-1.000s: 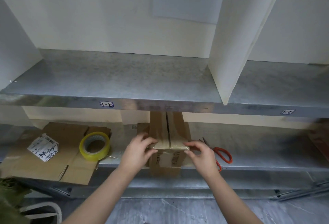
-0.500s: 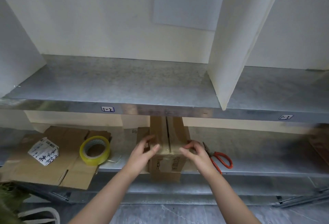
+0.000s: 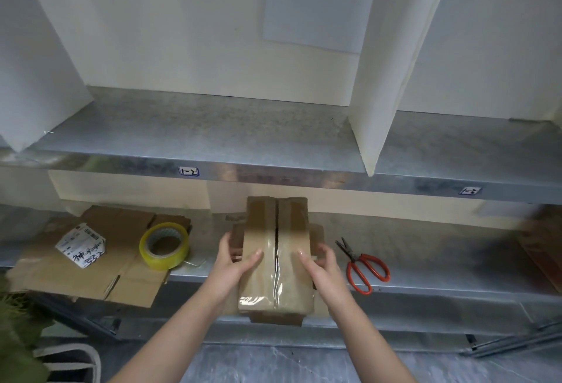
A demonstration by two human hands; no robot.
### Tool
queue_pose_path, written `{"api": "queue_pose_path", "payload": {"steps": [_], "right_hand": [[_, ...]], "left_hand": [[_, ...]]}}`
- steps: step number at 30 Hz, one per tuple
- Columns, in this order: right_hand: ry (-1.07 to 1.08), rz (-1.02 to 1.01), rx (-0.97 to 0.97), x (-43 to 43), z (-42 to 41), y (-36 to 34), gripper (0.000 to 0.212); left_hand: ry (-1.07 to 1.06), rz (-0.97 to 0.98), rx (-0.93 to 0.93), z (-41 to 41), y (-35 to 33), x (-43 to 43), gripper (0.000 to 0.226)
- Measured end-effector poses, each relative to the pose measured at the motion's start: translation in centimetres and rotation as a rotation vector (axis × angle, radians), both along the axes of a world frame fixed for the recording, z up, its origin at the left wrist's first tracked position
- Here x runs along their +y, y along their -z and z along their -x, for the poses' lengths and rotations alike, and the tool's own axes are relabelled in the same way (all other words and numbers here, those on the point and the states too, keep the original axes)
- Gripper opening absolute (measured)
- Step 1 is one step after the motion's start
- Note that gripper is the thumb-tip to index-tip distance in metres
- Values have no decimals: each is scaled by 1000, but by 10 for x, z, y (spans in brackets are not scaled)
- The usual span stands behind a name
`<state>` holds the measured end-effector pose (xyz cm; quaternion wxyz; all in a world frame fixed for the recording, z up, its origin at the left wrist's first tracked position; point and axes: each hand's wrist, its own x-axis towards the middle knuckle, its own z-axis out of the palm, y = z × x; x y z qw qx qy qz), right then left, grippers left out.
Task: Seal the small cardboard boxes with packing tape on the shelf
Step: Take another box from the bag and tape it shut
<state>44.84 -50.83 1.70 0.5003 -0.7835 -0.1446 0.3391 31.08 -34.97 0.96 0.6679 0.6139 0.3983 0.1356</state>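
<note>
Item: cardboard box [image 3: 275,255], one, brown, lower centre of the frame, on the lower shelf [image 3: 425,248].
- Orientation: long axis ran from the bottom of the frame toward the top. The near end overhung the shelf's front edge; the far end pointed at the back wall. The flap seam followed that axis, with clear tape across its near stretch.
- Hands, two: left hand [image 3: 234,264] held the box's left edge and right hand [image 3: 322,267] its right edge, each with the thumb on the top face and fingers down the side. The box lay between them.
- More cardboard showed under and beside the box; whether it was a second box could not be told.
- Tape roll [image 3: 164,245], one, yellowish, left of the box, on flattened cardboard [image 3: 91,273], one sheet.
- Labelled packet [image 3: 81,244], one, at far left.
- Scissors [image 3: 363,264], one pair, red-handled, just right of the right hand.
</note>
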Motion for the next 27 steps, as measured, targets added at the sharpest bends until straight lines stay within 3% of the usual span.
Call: {"api": "queue_pose_path", "payload": {"steps": [3,7,10,14,20,24,27], "right_hand": [[-5,12,1,-9,10,6,57],[50,-151,177,-23,18,0,54],[24,-263,136,-30,22,-15,73],[-57,-335,13,-31,23,-46,72],[-63,-279,92,-29,23,-74,80],[-118,-350,91,-37,24,-78,88],[-176,-440,21,-43,20,-80,85]], "left_hand": [[68,29,-10,9,-6,-5,67],[153,78,-106,23,-21,-13,55],[125,30,-154,26,-42,-16,64],[124,-3,-181,26,-68,-15,66],[58,18,-224,25,-91,-19,56],[101,178,-325,29,-86,-22,87],[145,180,-395,28,-81,-20,88]]}}
